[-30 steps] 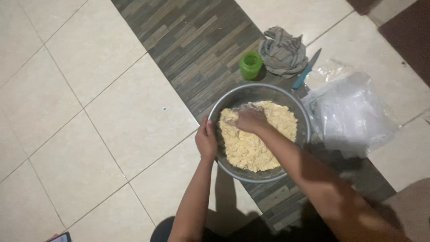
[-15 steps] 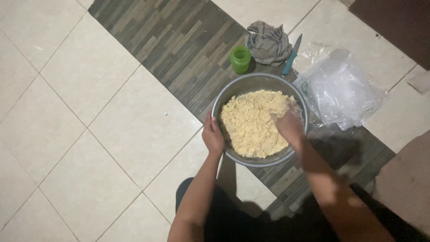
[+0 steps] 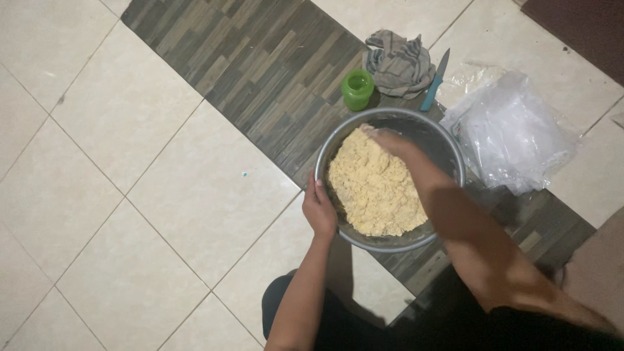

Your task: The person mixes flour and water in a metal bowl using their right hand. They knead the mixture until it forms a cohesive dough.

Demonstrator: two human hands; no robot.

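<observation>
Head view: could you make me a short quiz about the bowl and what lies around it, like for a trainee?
1. True or false: the left hand grips the rim of the metal bowl.
2. What is the right hand pressing into?
3. Which lies nearest the green cup: A) clear plastic bag, B) grey cloth, C) blue-handled knife?

Key: 1 true; 2 the pale yellow crumbly dough; 3 B.

Dough (image 3: 374,188) in bowl (image 3: 442,136); cup (image 3: 357,89), cloth (image 3: 398,64), perhaps a knife (image 3: 434,83) behind; bag (image 3: 510,133) right.
</observation>
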